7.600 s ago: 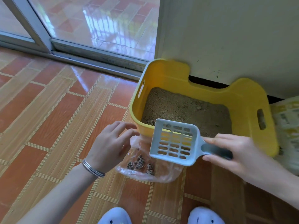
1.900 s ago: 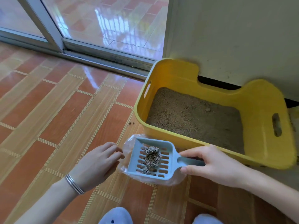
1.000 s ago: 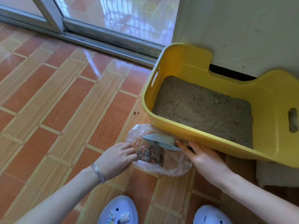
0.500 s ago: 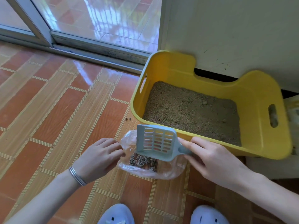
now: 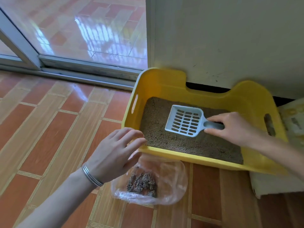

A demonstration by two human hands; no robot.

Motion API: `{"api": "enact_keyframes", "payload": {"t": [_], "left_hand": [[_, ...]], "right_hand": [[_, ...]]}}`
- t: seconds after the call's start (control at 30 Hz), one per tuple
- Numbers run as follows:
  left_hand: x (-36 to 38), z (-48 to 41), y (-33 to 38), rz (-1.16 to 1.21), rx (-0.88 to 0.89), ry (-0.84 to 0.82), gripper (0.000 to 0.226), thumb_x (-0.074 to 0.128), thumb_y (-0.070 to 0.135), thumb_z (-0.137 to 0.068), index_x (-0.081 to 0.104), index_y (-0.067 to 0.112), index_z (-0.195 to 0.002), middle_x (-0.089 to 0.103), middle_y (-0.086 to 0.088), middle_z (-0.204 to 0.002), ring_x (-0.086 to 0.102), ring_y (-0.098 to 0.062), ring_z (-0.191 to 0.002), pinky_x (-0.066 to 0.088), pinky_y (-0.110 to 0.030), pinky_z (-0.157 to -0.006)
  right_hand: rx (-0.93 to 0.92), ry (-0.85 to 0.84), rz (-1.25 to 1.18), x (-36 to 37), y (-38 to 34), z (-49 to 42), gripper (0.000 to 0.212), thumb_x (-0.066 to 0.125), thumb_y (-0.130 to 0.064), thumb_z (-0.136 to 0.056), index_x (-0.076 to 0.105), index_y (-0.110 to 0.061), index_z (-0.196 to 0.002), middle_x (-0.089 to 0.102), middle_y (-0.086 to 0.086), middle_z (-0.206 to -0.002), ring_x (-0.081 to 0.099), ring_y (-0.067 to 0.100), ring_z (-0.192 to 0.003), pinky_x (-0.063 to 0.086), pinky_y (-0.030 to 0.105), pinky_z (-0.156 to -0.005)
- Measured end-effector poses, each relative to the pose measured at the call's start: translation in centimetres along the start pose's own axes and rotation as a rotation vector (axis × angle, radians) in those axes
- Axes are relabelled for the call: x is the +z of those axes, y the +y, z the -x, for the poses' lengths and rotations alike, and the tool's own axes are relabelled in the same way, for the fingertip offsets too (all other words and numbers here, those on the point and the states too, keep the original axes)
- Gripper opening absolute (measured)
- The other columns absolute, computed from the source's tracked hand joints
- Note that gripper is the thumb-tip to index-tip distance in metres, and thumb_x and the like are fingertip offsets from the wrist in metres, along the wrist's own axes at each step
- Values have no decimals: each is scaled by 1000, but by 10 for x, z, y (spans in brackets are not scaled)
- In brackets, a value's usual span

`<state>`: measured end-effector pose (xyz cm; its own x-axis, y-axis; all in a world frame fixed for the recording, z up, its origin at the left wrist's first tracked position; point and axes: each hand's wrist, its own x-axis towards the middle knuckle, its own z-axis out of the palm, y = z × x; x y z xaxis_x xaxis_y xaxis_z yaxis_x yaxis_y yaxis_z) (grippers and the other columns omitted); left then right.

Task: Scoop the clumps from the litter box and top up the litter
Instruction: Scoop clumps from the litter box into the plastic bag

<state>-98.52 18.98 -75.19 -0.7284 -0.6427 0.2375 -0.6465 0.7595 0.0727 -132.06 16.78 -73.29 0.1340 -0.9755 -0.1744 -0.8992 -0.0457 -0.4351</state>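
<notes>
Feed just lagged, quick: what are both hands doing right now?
Left hand: open, holding nothing.
Right hand: holding the scoop by its handle.

Glossy yellow plastic litter box point(image 5: 166, 83), grainy matt litter point(image 5: 158, 129), crinkled clear plastic bag point(image 5: 172, 186), shiny floor tiles point(image 5: 49, 129).

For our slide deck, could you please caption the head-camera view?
Right hand holds an empty scoop inside the yellow litter box; clumps lie in the plastic bag.
</notes>
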Motion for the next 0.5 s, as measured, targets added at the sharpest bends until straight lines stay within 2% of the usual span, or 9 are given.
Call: {"api": "enact_keyframes", "payload": {"t": [0.03, 0.1, 0.17, 0.27, 0.33, 0.5], "left_hand": [[3, -7, 0, -8, 16, -23, 32, 47, 34, -90, 65, 14, -107, 64, -5, -109, 60, -24, -100, 52, -34, -82], [9, -18, -1, -8, 44, -63, 33, 46, 37, -90, 64, 14, -107, 64, -3, -108, 60, -23, -100, 52, -33, -82], [14, -25, -5, 8, 62, -107, 38, 40, 43, -93, 64, 16, -103, 65, -1, -102, 61, -21, -94, 53, -32, -79], [21, -28, -12, 13, 101, -141, 48, 28, 48, -96, 65, 17, -87, 64, 2, -84, 61, -20, -77, 52, -32, -69], [25, -27, -14, 16, 110, -136, 50, 27, 48, -97, 63, 17, -82, 62, 2, -77, 59, -20, -70, 51, -32, -64], [31, -26, -14, 33, 109, -68, 48, 30, 47, -96, 62, 16, -78, 60, 3, -73, 57, -20, -65, 49, -32, -56]], "right_hand": [[49, -47, 22, 6, 7, -6, 33, 69, -31, -80, 67, -16, -110, 71, 4, -97, 62, 16, -80, 51, 38, -73], [116, -139, 76, 16, 18, -15, 30, 67, -32, -82, 68, -17, -108, 71, 3, -85, 63, 18, -71, 51, 41, -67], [148, -210, 132, 24, 26, -20, 27, 66, -31, -83, 67, -20, -107, 69, 1, -78, 62, 17, -64, 51, 40, -63], [183, -305, 275, 28, 33, -24, 26, 65, -33, -83, 67, -24, -107, 66, -4, -79, 60, 12, -65, 51, 31, -57], [214, -358, 348, 30, 36, -25, 27, 64, -35, -83, 66, -26, -108, 63, -5, -79, 59, 10, -65, 48, 26, -55], [220, -370, 299, 48, 32, -28, 28, 64, -35, -84, 65, -28, -111, 59, -7, -73, 54, 6, -60, 37, 23, -48]]}}
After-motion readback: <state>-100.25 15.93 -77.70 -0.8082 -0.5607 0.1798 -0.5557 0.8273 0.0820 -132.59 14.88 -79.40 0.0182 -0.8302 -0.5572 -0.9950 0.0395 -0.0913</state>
